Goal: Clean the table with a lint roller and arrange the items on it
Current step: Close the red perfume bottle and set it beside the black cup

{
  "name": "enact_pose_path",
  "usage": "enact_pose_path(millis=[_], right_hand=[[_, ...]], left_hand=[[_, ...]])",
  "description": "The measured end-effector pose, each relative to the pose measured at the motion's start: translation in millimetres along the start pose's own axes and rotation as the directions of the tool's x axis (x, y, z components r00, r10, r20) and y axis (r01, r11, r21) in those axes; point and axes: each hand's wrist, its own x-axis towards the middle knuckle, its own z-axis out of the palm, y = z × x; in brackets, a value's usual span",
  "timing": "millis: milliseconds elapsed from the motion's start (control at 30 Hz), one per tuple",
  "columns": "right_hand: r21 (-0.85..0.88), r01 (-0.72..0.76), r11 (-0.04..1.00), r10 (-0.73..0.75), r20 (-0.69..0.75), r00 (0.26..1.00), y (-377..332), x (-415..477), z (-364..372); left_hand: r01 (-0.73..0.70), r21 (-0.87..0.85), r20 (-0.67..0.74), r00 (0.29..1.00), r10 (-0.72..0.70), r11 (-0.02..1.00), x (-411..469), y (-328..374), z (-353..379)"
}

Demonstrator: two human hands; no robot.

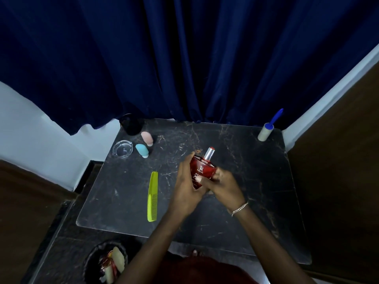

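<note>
glass, by the look of it: the red perfume bottle [202, 171] i'm holding over the middle of the table [256, 181] reads as hard, glossy and fairly heavy, so likely slippery and breakable if dropped on that marble-look top. my left hand [185, 189] wraps its side from the left and my right hand [222, 186] closes on its lower right, both clasped on the body; the silver spray neck [209, 153] points away and i'd judge it a poor place to grip. the lint roller [266, 131] stands alone at the far right corner, close to the edge. the green comb [152, 196] lies just left of my hands; the pink bottle [147, 138], blue bottle [142, 150] and glass ashtray [122, 149] cluster far left. open room lies right of centre and along the near edge.
</note>
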Motion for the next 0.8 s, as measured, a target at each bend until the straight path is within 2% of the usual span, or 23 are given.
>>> enact_pose_path(millis=[167, 400, 567, 800], right_hand=[[-0.013, -0.041, 0.999, 0.041, 0.007, 0.999, 4.5, 14.5, 3.5], [-0.02, -0.066, 0.998, 0.067, 0.023, 0.998, 10.5, 51.6, 15.9], [-0.09, -0.05, 0.995, 0.05, -0.002, 0.999, 4.8, 94.8, 31.4], [-0.183, 0.017, 0.983, -0.029, -0.064, 0.998, -16.6, 178.1, 71.6]], left_hand=[[0.035, -0.033, 0.047, 0.998, -0.034, 0.999, 1.6, -13.1, -13.9], [0.067, 0.01, -0.063, 0.996, -0.066, 0.998, 23.1, -36.4, -42.0], [0.097, 0.044, -0.065, 0.993, -0.094, 0.994, 65.9, -48.6, -70.4], [0.054, 0.106, -0.05, 0.998, -0.049, 0.993, 148.6, -67.3, -125.7]])
